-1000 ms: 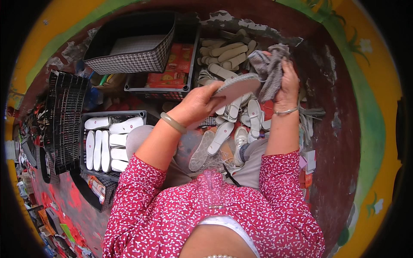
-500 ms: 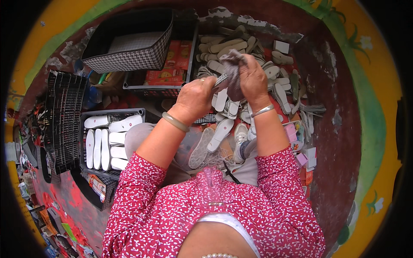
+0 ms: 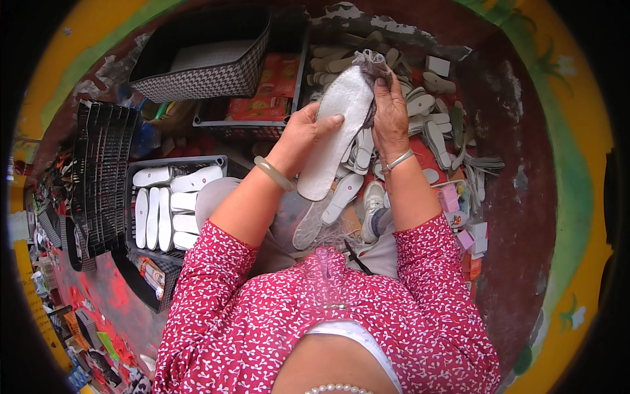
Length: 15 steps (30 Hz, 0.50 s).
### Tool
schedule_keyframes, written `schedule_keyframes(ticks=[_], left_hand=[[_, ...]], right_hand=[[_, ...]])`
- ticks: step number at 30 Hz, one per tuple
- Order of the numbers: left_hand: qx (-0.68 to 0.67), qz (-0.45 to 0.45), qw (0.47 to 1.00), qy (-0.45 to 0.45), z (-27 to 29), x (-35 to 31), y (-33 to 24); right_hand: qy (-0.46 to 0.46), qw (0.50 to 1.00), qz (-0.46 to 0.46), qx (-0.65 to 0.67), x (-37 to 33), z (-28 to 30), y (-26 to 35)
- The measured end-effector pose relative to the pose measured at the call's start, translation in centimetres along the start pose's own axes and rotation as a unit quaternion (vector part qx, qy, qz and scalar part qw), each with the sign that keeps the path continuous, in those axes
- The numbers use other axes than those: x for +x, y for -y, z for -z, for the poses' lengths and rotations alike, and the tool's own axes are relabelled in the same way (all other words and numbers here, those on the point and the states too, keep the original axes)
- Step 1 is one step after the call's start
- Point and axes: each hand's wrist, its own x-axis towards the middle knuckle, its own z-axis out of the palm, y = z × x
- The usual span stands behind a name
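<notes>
A white insole (image 3: 336, 134) slants in front of me, its broad face turned up toward me. My left hand (image 3: 303, 134) is closed on its left edge, the thumb lying across the face. At the upper end, my right hand (image 3: 391, 118) grips a crumpled grey-brown cloth (image 3: 373, 64), which hangs along the insole's right edge. Its fingers are partly hidden by the cloth. Below the held insole, a paler insole (image 3: 342, 197) and a clear plastic sole-shaped piece (image 3: 307, 226) lie near my shoe (image 3: 373, 209).
A heap of loose insoles (image 3: 433, 141) covers the far right. At left stands a grey crate (image 3: 224, 172) of white insoles; behind it, a houndstooth basket (image 3: 197, 88) sits beside a dark crate (image 3: 249, 128) holding red boxes. Small pink boxes (image 3: 449, 198) lie by the right wall.
The insole, seen nearly edge-on before, has turned its broad white face toward me. My left thumb now lies flat on it, and the right hand with the cloth has turned to its upper end.
</notes>
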Motion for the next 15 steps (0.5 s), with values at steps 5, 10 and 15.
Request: schedule_keyframes(ticks=[5, 10, 15], left_hand=[[-0.122, -0.024, 0.99, -0.062, 0.1, 0.9, 0.2], [-0.191, -0.096, 0.971, -0.111, 3.2, 2.1, -0.2], [-0.248, -0.101, 0.943, -0.198, 5.7, 2.6, -0.3]], right_hand=[[0.019, 1.0, -0.019, -0.015, -1.3, -1.6, -0.6], [0.138, 0.953, 0.06, -0.262, -4.7, -3.6, -2.4], [0.214, 0.95, -0.027, -0.226, -5.7, -3.9, -1.2]])
